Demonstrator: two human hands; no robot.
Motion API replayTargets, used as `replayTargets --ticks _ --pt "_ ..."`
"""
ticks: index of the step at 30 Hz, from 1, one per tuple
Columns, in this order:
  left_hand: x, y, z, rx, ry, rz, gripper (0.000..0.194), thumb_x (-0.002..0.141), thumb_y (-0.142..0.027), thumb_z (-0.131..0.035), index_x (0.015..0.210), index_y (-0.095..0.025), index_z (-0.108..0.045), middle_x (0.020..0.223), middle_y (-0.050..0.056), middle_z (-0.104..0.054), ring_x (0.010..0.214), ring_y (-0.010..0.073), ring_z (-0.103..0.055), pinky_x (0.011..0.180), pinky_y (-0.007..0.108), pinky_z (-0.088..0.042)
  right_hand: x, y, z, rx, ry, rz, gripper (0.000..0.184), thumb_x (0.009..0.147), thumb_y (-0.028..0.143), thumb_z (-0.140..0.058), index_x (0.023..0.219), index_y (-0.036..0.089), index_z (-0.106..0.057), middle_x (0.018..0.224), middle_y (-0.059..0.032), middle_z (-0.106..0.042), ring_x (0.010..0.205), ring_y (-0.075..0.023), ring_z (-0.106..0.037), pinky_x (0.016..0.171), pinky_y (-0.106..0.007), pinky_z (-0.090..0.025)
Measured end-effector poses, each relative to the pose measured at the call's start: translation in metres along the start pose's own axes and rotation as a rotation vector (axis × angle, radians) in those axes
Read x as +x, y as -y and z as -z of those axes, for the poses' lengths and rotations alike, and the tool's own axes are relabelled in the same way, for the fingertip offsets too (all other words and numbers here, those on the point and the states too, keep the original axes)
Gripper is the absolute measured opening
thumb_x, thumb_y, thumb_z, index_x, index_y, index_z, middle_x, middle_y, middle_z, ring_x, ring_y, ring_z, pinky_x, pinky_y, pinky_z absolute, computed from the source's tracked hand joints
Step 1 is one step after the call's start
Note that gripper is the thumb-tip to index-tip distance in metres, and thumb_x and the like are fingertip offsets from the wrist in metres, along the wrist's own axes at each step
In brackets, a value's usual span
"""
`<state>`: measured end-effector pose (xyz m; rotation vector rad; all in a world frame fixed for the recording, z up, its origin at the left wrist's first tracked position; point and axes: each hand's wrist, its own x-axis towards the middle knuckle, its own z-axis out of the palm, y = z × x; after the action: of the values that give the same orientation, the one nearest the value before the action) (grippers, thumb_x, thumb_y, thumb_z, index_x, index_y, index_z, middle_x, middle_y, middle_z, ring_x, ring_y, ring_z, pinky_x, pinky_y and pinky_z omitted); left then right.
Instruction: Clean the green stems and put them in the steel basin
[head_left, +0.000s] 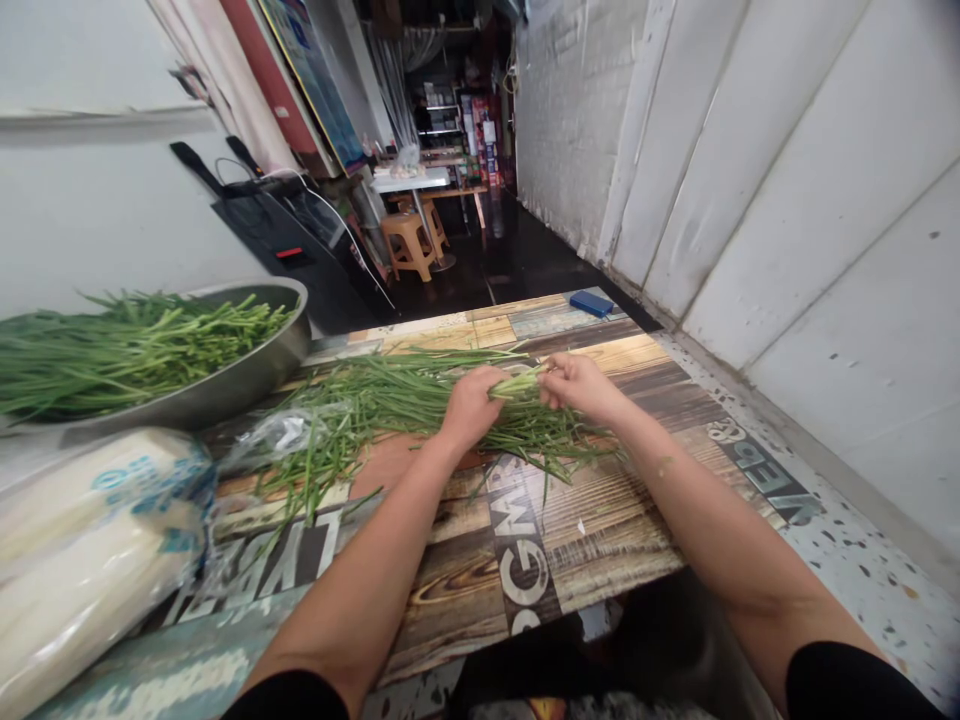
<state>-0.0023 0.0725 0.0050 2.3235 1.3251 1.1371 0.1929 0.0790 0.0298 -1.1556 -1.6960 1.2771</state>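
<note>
My left hand [472, 405] is closed around a small bunch of chives [517, 384], whose pale stem ends point right. At those ends, the fingers of my right hand [576, 386] are pinched together; whether they grip a stem or a scrap is too small to make out. Beneath and around both hands, a loose pile of long green chives [397, 385] spreads over the wood-patterned table [622, 530]. More chives [187, 340] fill a wide metal bowl [289, 340] on the left.
A clear plastic bag of long white food [97, 560] lies at the near left. Crumpled clear plastic [281, 432] touches the pile. A small blue box [591, 303] sits at the table's far edge. A white panelled wall [780, 190] runs along the right; orange stools [409, 245] stand beyond.
</note>
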Motion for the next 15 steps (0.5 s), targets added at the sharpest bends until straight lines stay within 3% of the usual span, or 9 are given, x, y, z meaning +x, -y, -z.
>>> replayTargets --ticks 3,9,13,15 --pt "-0.001 0.001 -0.003 -0.015 0.008 0.02 0.018 0.078 -0.014 -0.059 0.089 -0.018 -0.073 0.092 0.005 -0.071 0.089 0.0176 -0.062 0.085 0.028 -0.047 0.0 0.001 -0.001 0.093 0.027 0.015 0.014 0.074 0.027 -0.061 0.076 0.019 -0.05 0.051 0.0039 -0.062 0.04 -0.0078 -0.051 0.039 -0.017 -0.035" --pt "0.0 -0.002 0.0 -0.026 -0.018 0.142 0.016 0.078 -0.023 -0.062 0.087 -0.017 -0.074 0.084 0.004 -0.072 0.078 0.0172 -0.063 0.076 0.026 -0.046 0.0 0.004 -0.002 0.239 -0.064 0.054 0.027 0.07 0.041 -0.066 0.078 0.017 -0.058 0.058 0.0027 -0.061 0.048 -0.0077 -0.051 0.045 -0.019 -0.04" --pt "0.001 -0.005 0.003 -0.119 -0.02 0.223 0.023 0.078 -0.034 -0.063 0.084 -0.015 -0.074 0.077 0.003 -0.071 0.069 0.0158 -0.061 0.066 0.024 -0.044 0.003 -0.005 -0.01 0.19 -0.017 0.069 0.031 0.063 0.04 -0.072 0.083 0.017 -0.065 0.06 0.0036 -0.058 0.049 -0.0077 -0.046 0.047 -0.021 -0.037" --pt "0.001 -0.007 0.004 -0.139 -0.044 0.253 0.026 0.077 -0.036 -0.063 0.082 -0.014 -0.074 0.074 0.002 -0.07 0.067 0.0153 -0.06 0.064 0.023 -0.043 0.005 -0.009 -0.014 0.168 -0.06 0.098 0.031 0.064 0.041 -0.071 0.084 0.017 -0.064 0.061 0.0038 -0.056 0.049 -0.008 -0.043 0.048 -0.022 -0.036"
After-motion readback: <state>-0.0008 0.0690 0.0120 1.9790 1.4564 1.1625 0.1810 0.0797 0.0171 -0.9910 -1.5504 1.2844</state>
